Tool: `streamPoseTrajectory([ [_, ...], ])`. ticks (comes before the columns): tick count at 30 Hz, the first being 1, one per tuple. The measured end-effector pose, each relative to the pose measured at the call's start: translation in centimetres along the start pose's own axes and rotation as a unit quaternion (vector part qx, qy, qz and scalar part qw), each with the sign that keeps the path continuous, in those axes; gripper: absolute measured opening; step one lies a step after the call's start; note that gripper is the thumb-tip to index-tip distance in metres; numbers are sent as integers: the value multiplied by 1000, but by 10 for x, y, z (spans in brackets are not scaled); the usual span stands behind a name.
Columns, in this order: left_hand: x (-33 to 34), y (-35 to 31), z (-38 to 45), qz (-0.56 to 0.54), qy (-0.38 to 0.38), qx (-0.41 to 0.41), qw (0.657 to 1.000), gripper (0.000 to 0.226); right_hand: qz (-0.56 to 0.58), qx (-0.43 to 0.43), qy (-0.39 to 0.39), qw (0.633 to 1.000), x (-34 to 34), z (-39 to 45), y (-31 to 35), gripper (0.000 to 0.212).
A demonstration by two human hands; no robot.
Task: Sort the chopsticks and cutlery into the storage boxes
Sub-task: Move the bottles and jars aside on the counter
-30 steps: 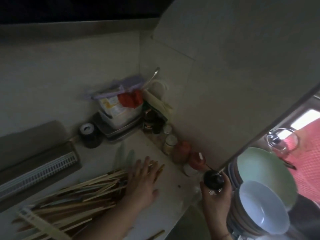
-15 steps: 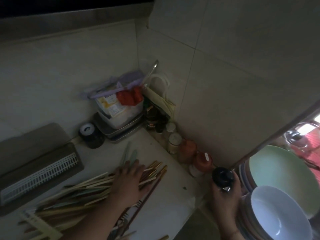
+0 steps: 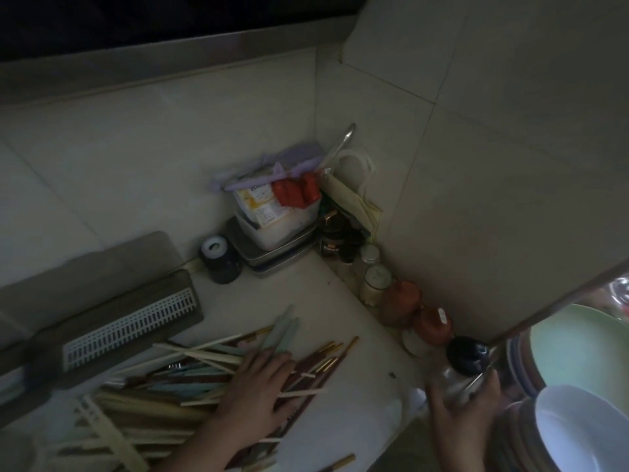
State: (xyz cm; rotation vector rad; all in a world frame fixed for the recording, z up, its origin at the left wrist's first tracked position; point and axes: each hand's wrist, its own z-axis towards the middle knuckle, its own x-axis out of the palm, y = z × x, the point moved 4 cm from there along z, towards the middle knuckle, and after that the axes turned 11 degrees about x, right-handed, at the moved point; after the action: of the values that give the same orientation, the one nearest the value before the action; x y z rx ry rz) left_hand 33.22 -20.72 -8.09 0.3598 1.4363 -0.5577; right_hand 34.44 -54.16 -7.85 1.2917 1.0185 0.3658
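Left hand (image 3: 258, 393) flat, fingers spread, pressing on chopsticks (image 3: 177, 379) heaped at counter's (image 3: 343, 396) front-left. Right hand (image 3: 466, 413) gripping a black-capped bottle (image 3: 466, 362) at counter's right edge, beside stacked bowls (image 3: 585, 427).

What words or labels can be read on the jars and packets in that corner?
None can be read.
Yellow-and-white packet in the plastic tub: print too blurred.
Dark bottle: label with light lettering, too blurred.
Red-lidded jar: small white sticker, too small to read.

Left hand (image 3: 258, 393) flat on chopsticks (image 3: 163, 396) (dim countertop (image 3: 347, 328)).
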Motion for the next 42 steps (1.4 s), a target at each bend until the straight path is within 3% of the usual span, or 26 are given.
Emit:
streamPoseTrajectory([
  [3,-3,4,-2,-12,-16,-9,1000,51,-7,-28,8,1000,7,-31,-4,101],
  [6,-6,13,-3,-48,-28,-58,997,51,-13,-27,29,999,14,-62,-5,92],
  [9,-16,23,-11,-70,-50,-73,994,49,-88,-199,72,973,29,-93,13,69],
  [12,-30,36,-42,-88,-85,-85,989,43,-73,-301,206,928,66,-124,49,47],
  [16,-53,55,-115,-55,-113,-148,981,36,-27,-342,350,871,133,-171,91,31],
  [19,-77,67,-174,-27,-141,-195,970,32,-53,-359,449,816,180,-223,116,57],
  [25,-118,83,-280,16,-188,-341,921,23,-139,-437,569,683,257,-339,151,55],
  [30,-133,88,-342,-32,-257,-485,835,22,-139,-479,573,650,305,-421,178,45],
  [32,-134,88,-355,-53,-292,-501,813,19,-170,-469,583,641,325,-440,181,58],
  [35,-133,89,-367,-67,-320,-515,792,30,-249,-507,586,580,351,-455,181,82],
  [37,-131,91,-370,-69,-323,-520,787,34,-279,-538,579,546,364,-459,180,87],
  [40,-129,95,-370,-69,-321,-515,792,21,-280,-529,609,521,378,-462,178,87],
  [42,-128,97,-368,-74,-312,-516,794,24,-254,-509,631,527,382,-461,179,85],
])
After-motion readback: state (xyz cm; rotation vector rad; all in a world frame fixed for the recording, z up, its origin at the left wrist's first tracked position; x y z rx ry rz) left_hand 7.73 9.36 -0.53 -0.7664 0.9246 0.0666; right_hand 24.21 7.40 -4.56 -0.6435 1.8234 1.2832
